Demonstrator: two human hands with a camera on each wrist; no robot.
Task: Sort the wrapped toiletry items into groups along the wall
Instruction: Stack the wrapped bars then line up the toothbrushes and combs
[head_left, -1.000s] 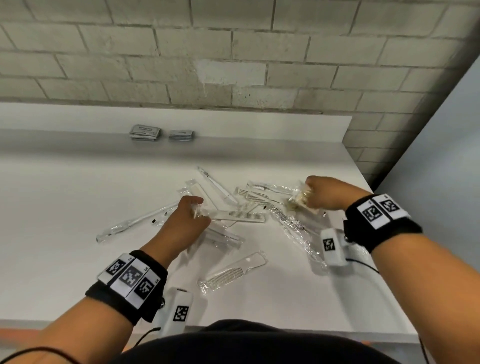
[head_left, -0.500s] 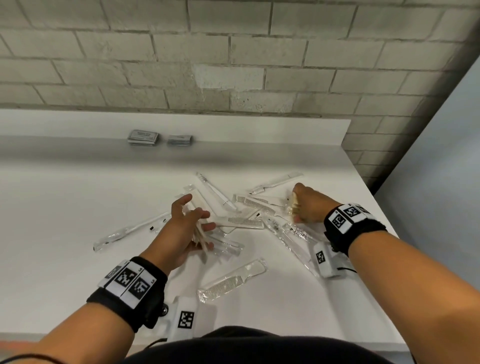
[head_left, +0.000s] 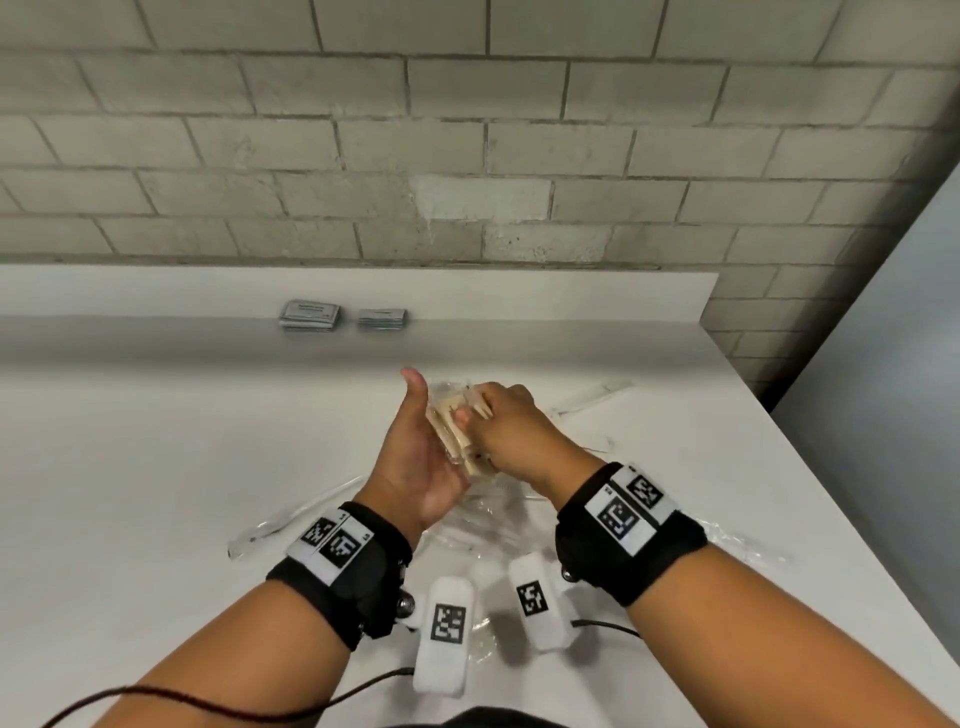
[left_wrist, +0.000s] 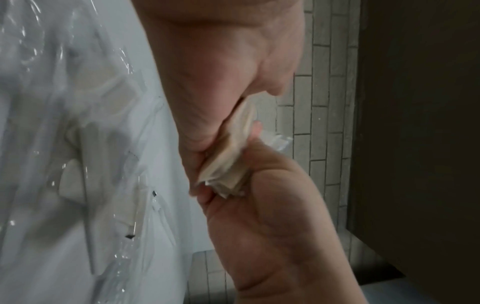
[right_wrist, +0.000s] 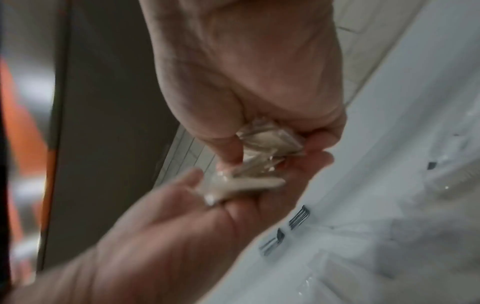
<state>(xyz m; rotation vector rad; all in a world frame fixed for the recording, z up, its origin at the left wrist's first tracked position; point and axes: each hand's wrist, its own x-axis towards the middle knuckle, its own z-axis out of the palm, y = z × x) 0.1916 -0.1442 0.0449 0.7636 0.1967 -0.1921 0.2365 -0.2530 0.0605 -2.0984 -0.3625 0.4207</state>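
Observation:
A small bundle of cream items in clear wrap (head_left: 451, 415) is held above the white table (head_left: 156, 441), between both hands. My left hand (head_left: 415, 457) is turned palm inward, thumb pointing up, and the bundle (right_wrist: 267, 139) lies against its flat palm (right_wrist: 182, 226). My right hand (head_left: 511, 423) grips the bundle (left_wrist: 228, 170) from the other side, with thumb and curled fingers pinching it. Under my wrists lie clear-wrapped combs and toothbrushes (head_left: 483, 519), mostly hidden by my arms.
Two stacks of grey sachets (head_left: 310, 314) (head_left: 382, 318) sit by the low white ledge along the brick wall. A wrapped toothbrush (head_left: 291, 519) lies left of my left wrist and a wrapped comb (head_left: 592, 395) lies far right. The table's right edge (head_left: 831, 493) is close.
Both hands rose off the pile and came together at the centre. My right hand brought its cream bundle into my left palm. The left hand let go of the wrapped combs.

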